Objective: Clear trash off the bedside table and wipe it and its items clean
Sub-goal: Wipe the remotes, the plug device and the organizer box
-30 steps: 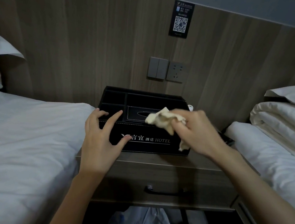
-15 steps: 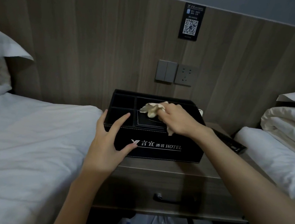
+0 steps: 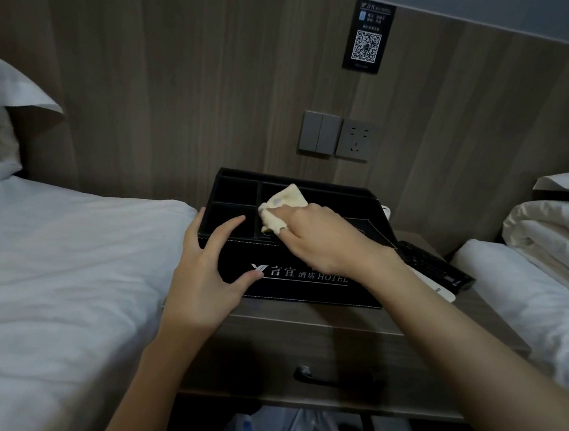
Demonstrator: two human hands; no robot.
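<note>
- The pale yellow crumpled cloth [image 3: 282, 205] lies on top of the black leather-look organiser box [image 3: 304, 286], at centre frame. It sits over the divider between the left-hand compartments and the long lid panel.
- The right hand [image 3: 322, 242] holds the cloth bunched under curled fingers and presses it down on the box.
- The left hand [image 3: 209, 270] is spread wide at the box's left front corner, thumb on the front face and index finger over the rim, gripping nothing.
- Pale print on the front face reads "言宜 酒店 HOTEL" beside a logo.
- The box stands on the brown wooden bedside table [image 3: 336, 317], with a black remote control [image 3: 433, 268] to its right.
- A black QR-code sign [image 3: 368, 37] hangs at upper centre; its small writing is unreadable.
- A second ago the cloth was at the box's right front; it has crossed to the left, while the left hand has stayed put.
</note>
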